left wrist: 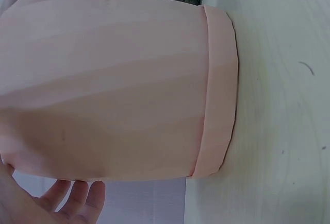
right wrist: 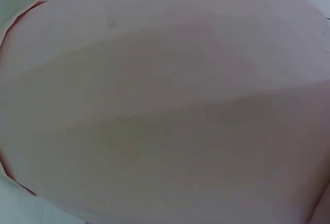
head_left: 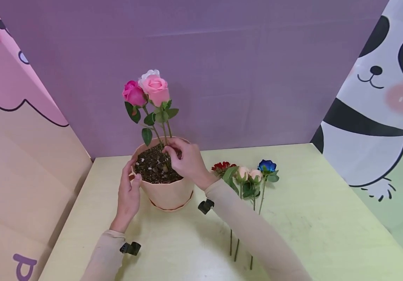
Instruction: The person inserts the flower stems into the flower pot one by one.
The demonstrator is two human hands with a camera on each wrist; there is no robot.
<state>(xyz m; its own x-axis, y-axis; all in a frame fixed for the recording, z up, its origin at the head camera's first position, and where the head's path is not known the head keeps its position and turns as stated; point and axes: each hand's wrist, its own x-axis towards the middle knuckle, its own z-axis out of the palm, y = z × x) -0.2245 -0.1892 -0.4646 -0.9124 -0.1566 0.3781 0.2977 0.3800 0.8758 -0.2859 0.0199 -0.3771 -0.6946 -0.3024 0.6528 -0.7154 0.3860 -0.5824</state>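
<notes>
A peach flower pot (head_left: 166,193) filled with dark soil (head_left: 154,168) stands on the pale green table (head_left: 310,218). A magenta rose (head_left: 133,93), a pink rose (head_left: 156,89) and a white one (head_left: 150,73) stand upright in it. My left hand (head_left: 132,171) grips the pot's left rim, thumb on the edge. My right hand (head_left: 170,150) reaches over the soil and pinches a rose stem at its base. The left wrist view shows the pot wall (left wrist: 113,85), its base band (left wrist: 219,90) and my fingers (left wrist: 72,198). The pot wall (right wrist: 165,100) fills the right wrist view.
To the right of the pot, under my right forearm, lie a red flower (head_left: 222,166), two peach roses (head_left: 248,173) and a blue rose (head_left: 266,166), stems toward me. A purple backdrop and cartoon panels wall in the table on three sides.
</notes>
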